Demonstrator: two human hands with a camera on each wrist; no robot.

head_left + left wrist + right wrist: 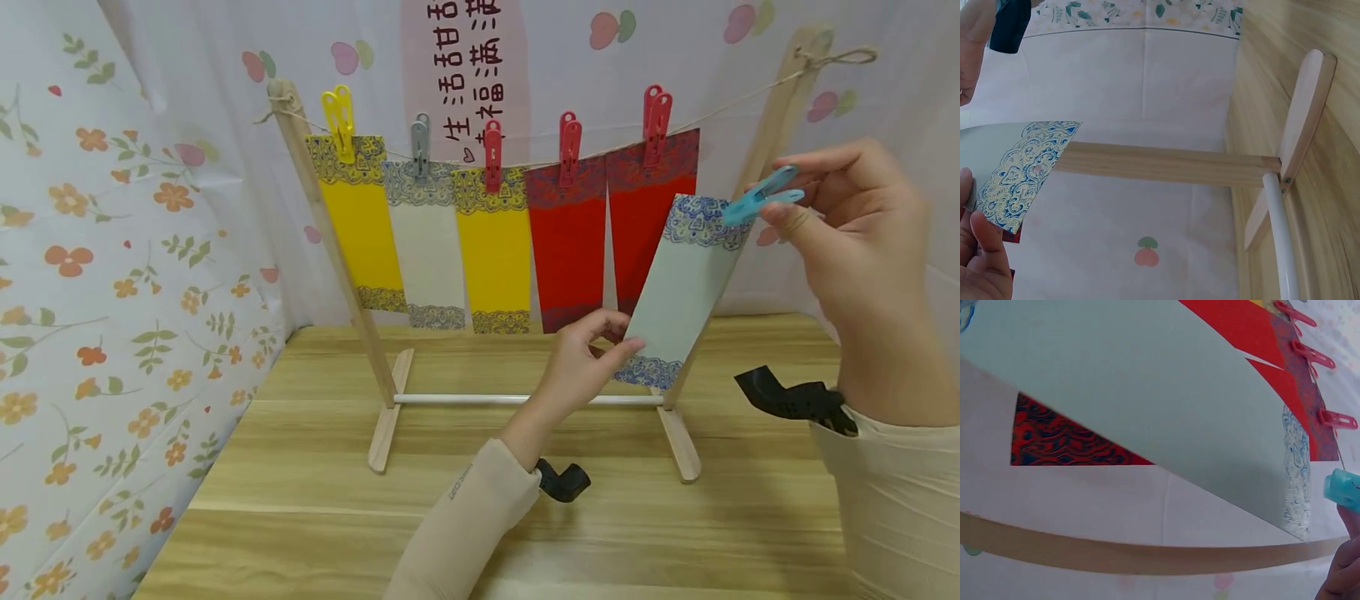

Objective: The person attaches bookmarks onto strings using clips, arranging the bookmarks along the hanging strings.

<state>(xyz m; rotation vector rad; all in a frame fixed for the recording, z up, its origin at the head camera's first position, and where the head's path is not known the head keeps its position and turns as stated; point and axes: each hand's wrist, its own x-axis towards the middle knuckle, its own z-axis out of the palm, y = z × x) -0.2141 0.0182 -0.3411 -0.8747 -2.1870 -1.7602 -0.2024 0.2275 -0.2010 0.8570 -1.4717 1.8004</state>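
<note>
My left hand (pixel 581 358) pinches the lower left edge of a pale green card (pixel 678 292) with blue patterned bands at both ends. The card leans to the right, in front of the rightmost red card (pixel 651 217). In the head view, my right hand (pixel 870 225) pinches the handles of a light blue clothespin (pixel 765 198), whose tip is at the pale card's upper right corner. The right wrist view shows a gap between that clothespin (pixel 1342 489) and the patterned band; whether its jaws grip the card I cannot tell.
A wooden stand (pixel 337 242) with a white crossbar (pixel 465 400) carries a string (pixel 738 102). Several yellow, white and red cards hang there from a yellow clothespin (pixel 341 125), a grey one and red ones. Wood-grain tabletop (pixel 300 500) lies below; patterned cloth (pixel 135 275) stands behind and left.
</note>
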